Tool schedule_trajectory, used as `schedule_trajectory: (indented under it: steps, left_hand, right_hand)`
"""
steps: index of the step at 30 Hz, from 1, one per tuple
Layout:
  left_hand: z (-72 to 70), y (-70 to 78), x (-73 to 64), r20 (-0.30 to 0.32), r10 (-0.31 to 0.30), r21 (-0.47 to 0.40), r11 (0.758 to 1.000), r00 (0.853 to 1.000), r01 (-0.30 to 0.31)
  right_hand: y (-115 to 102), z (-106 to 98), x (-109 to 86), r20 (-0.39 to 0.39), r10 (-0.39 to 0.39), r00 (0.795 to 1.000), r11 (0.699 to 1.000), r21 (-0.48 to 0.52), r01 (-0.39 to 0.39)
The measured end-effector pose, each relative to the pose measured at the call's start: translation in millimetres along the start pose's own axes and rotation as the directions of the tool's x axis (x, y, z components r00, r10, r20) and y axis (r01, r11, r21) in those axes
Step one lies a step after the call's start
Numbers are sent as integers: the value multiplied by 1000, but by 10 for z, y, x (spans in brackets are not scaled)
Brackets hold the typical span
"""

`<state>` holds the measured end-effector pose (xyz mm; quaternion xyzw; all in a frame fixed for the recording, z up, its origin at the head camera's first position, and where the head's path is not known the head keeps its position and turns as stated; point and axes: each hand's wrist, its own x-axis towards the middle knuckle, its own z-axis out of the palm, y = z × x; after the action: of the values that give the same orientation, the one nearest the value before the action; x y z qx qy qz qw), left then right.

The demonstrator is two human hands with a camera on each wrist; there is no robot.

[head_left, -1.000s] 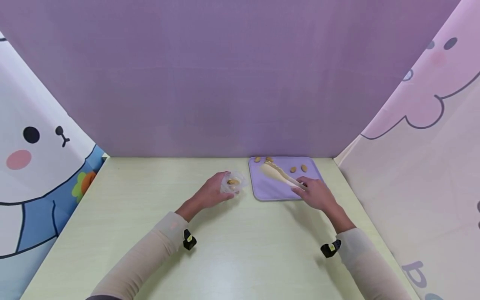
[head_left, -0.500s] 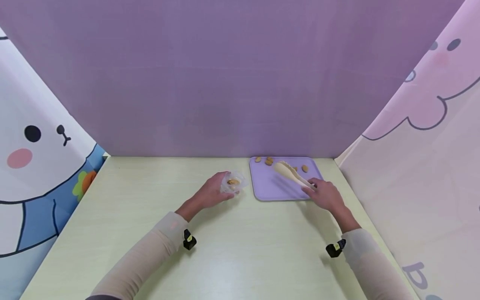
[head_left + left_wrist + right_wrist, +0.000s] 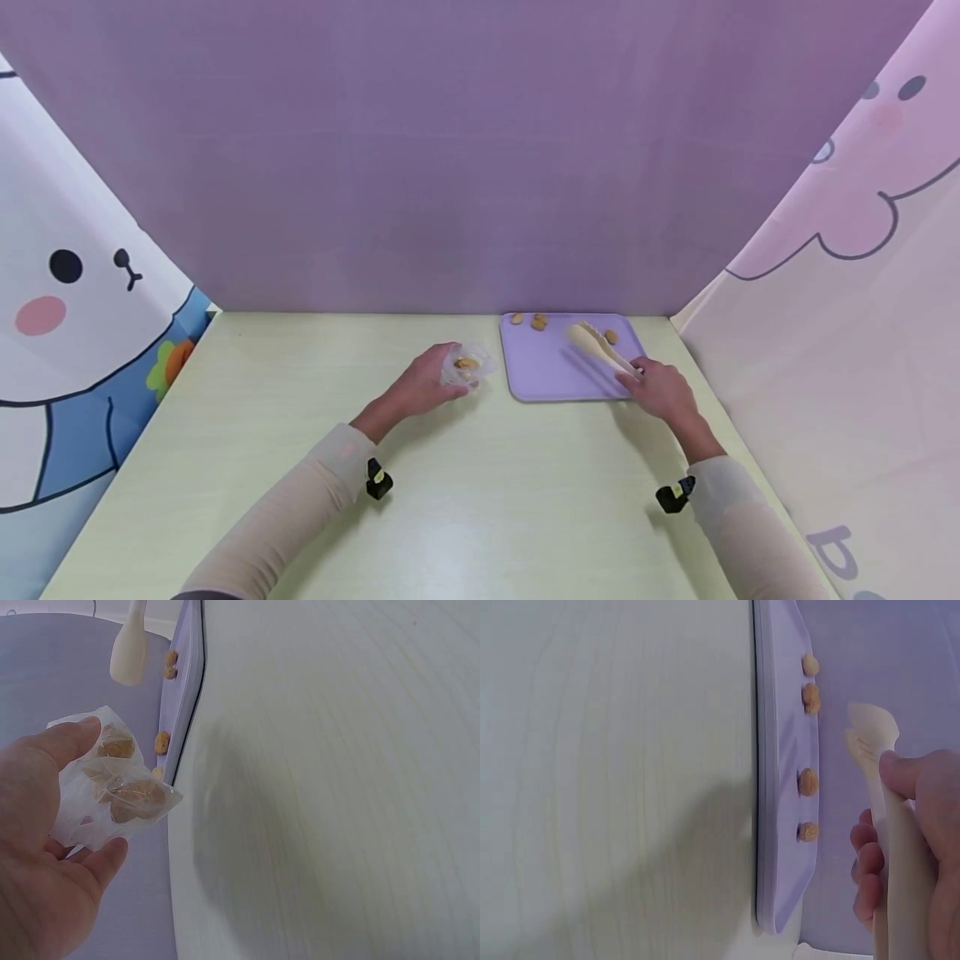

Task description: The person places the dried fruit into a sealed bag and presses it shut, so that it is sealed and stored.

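My left hand (image 3: 420,385) holds a crinkled clear plastic bag (image 3: 82,829), thumb on one side and fingers on the other. Several brown nuts (image 3: 139,801) show through the plastic. To its right, cream-coloured tongs (image 3: 603,350) are gripped in my right hand (image 3: 663,392), thumb along one arm and fingers curled round the other. The tong heads hang above the lilac tray (image 3: 543,379), close to each other, with no nut seen between them. Several nuts (image 3: 808,782) lie along the tray's far part, and in the head view the tongs hide one of them.
The tray stands at the back of the pale wooden table (image 3: 450,500), against a purple backdrop (image 3: 450,167). Printed cartoon panels (image 3: 82,350) flank the table on both sides. A small black camera (image 3: 675,494) sits on each wrist.
My right hand has moved to the right with the tongs, from over the tray's left part toward its right nuts. The left hand and bag have stayed in place.
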<state>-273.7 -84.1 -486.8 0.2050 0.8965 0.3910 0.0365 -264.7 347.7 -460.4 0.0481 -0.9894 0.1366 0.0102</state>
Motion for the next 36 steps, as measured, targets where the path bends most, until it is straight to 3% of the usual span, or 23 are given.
schedule_trajectory:
  steps: [8,24,36]
  left_hand:
    - [9,-5,11,-1,6,-9,1000,1000,-6]
    - [36,-39,36,-4,5,-11,1000,1000,-5]
    - [32,-37,33,-3,-5,-5,1000,1000,5]
  right_hand:
    - [87,-4,34,3,49,999,998,-27,-49]
    - [191,48,103,96,186,978,982,-31,-184]
    - [174,66,120,81,183,980,983,-23,-181]
